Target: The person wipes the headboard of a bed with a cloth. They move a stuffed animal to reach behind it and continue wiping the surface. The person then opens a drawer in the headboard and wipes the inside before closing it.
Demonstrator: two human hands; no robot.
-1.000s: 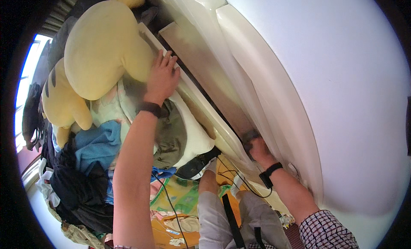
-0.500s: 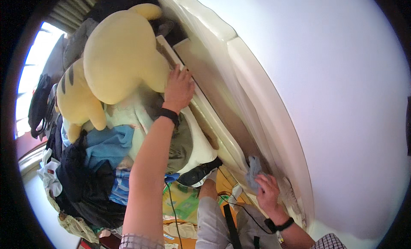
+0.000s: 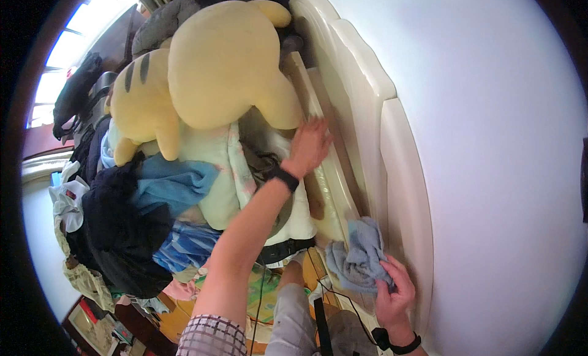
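In my right hand (image 3: 395, 295) is a grey-blue cloth (image 3: 361, 258), its loose folds bunched against the cream headboard (image 3: 401, 184) low on the right. The thumb and fingers close on the cloth's near edge. My left hand (image 3: 309, 145) rests with its fingers stretched out on the cream ledge board (image 3: 327, 175) beside the headboard, holding nothing. Its fingertips are near the foot of a large yellow plush toy (image 3: 226, 68). A dark band circles each wrist.
Left of the ledge lie a smaller striped yellow plush (image 3: 144, 105), a blue garment (image 3: 174, 181), black clothes (image 3: 122, 239) and a light quilt (image 3: 217, 203). A thin black cable (image 3: 260, 295) hangs near my legs. A white wall (image 3: 496, 172) rises on the right.
The cloth shows more fully in my right hand now, clear of the gap beside the headboard. The view has shifted, and the plush toys and clothes appear further right. My left hand stays on the ledge.
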